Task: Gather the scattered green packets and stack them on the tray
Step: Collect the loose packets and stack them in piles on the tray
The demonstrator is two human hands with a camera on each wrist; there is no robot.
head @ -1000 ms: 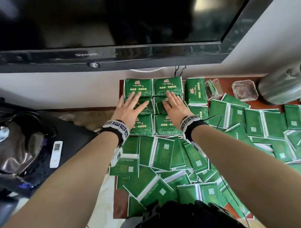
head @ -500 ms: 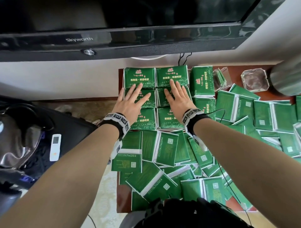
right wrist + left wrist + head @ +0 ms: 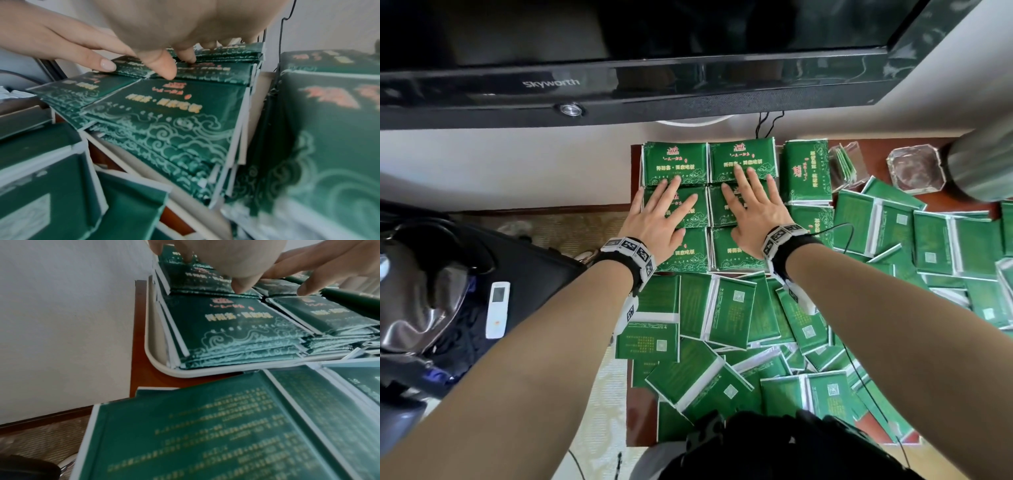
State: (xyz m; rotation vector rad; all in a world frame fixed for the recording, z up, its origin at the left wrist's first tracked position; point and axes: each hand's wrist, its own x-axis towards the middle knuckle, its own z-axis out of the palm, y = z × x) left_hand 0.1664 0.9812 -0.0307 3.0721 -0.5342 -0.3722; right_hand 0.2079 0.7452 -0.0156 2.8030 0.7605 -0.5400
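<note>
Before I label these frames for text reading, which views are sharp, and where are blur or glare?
Head view: sharp in the middle, print on the stacked packets legible, straight lines bowed towards the edges, glare streaks on the TV. Left wrist view: near packet soft, left hand blurred close to the lens. Right wrist view: side stack smeared, print unreadable.

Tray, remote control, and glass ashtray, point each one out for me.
Tray (image 3: 156, 365): left wrist view, its white rim at the near corner.
Remote control (image 3: 497, 309): head view, middle of its white body.
Glass ashtray (image 3: 915, 169): head view, its centre.
</note>
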